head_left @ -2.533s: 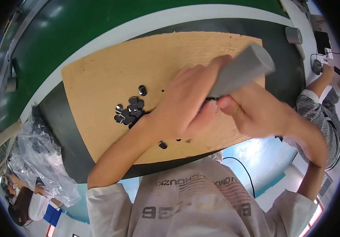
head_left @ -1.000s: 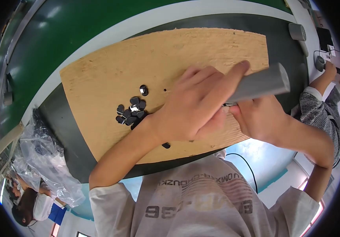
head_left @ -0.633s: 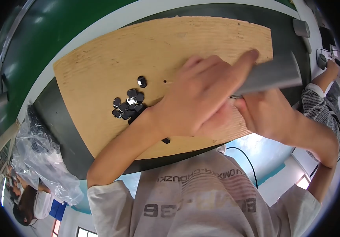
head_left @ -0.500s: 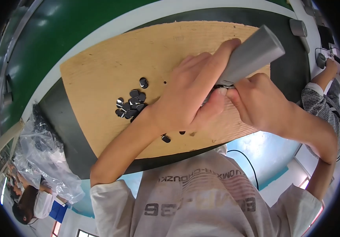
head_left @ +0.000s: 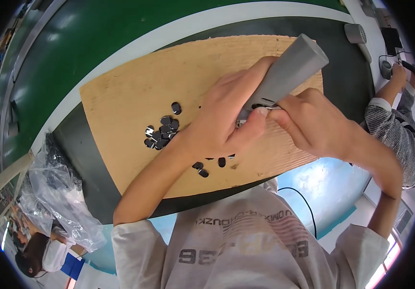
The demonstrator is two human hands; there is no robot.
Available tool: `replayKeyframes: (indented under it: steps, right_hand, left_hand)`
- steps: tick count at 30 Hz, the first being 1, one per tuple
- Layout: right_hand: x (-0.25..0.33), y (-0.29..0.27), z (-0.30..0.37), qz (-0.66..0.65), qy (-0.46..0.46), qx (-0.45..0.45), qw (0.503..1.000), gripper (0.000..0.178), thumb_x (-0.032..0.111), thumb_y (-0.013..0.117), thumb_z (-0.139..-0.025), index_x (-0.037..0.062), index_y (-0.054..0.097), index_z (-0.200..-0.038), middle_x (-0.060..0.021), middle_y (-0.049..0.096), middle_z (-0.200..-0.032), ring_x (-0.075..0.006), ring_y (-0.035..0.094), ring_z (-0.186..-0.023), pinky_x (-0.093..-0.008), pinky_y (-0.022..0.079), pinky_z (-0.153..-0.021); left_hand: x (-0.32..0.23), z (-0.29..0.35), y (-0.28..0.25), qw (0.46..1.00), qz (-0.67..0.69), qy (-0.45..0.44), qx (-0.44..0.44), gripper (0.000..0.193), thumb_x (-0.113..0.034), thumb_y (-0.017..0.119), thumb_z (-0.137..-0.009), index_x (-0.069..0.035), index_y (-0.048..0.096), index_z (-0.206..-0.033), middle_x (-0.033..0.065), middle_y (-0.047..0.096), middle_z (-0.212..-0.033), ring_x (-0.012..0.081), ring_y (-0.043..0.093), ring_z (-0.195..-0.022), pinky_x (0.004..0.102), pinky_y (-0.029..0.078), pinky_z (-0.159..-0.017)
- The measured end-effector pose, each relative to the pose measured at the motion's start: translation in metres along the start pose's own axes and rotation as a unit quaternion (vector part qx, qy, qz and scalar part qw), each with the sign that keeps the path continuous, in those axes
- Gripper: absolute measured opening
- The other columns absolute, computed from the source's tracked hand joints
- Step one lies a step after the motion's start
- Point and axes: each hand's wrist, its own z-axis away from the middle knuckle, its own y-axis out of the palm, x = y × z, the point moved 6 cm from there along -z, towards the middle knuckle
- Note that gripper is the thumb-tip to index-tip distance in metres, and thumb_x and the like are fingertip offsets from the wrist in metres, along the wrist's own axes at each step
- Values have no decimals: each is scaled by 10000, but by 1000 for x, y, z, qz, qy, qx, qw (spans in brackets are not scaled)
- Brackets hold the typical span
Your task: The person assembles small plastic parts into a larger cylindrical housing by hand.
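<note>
My left hand (head_left: 219, 111) is wrapped round a grey tapered plastic housing (head_left: 289, 67), which tilts up and away to the right. A dark slot shows in the side of the housing, with the left thumb pressed beside it. My right hand (head_left: 316, 123) is closed in a pinch at that slot, on a thin metallic piece (head_left: 273, 107) whose kind I cannot make out. Left of my left forearm lies a loose pile of small black oval parts with shiny edges (head_left: 162, 133). A few more black parts (head_left: 202, 172) lie near the board's front edge, partly hidden by my left arm.
A cardboard sheet (head_left: 125, 91) covers much of the dark table (head_left: 84, 159). Beyond runs a green belt (head_left: 101, 33). Another grey cylinder (head_left: 355, 33) lies at the far right. Clear plastic bags (head_left: 56, 188) hang at the left. A co-worker's arm (head_left: 388, 86) is at the right.
The housing and both hands have shifted slightly left in the picture. The slot in the housing shows more plainly, and the right fingers stay pinched beside it. More black parts near the front edge are uncovered.
</note>
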Motion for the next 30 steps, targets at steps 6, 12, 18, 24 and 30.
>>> replayKeyframes:
  steps: [6, 12, 18, 24, 30]
  right_hand:
    - [-17, -16, 26, -73, -8, -134, 988, 287, 244, 461, -1046, 12, 623, -1003, -164, 532, -608, -395, 560, -536, -440, 420, -507]
    - [-6, 6, 24, -144, 1, -110, 983, 295, 221, 435, -1053, -14, 583, -956, -165, 528, -622, -382, 568, -546, -402, 421, -519]
    - [-6, 12, 16, -88, -13, -118, 989, 195, 157, 520, -1013, -21, 595, -990, -195, 579, -652, -415, 585, -577, -433, 449, -540]
    - [-4, 15, 15, 61, 5, -108, 992, 153, 144, 584, -963, -7, 562, -978, -181, 599, -646, -381, 608, -570, -438, 457, -488]
    - [-1, 22, 16, 219, -7, -150, 964, 244, 261, 615, -958, 34, 544, -902, -90, 579, -575, -282, 597, -460, -383, 444, -403]
  left_hand:
    - [7, 3, 2, 998, 42, -32, 16, 612, -101, 494, -927, 89, 320, -1483, 121, 632, -998, 175, 618, -865, 325, 513, -761]
    - [7, 7, 6, 997, 27, -66, 6, 682, 7, 552, -787, 70, 390, -1447, 194, 617, -1095, 341, 617, -899, 416, 486, -893]
    - [6, 7, 2, 998, -39, -39, 14, 700, -26, 567, -787, 56, 395, -1460, 205, 613, -1155, 370, 596, -990, 429, 465, -931]
    - [5, 7, 2, 999, -49, -9, 6, 724, -54, 585, -781, 91, 377, -1459, 219, 612, -1162, 368, 594, -972, 419, 467, -914]
    - [4, 6, 5, 998, -32, -47, -28, 689, -97, 624, -796, 111, 423, -1421, 211, 633, -1117, 333, 595, -836, 405, 463, -802]
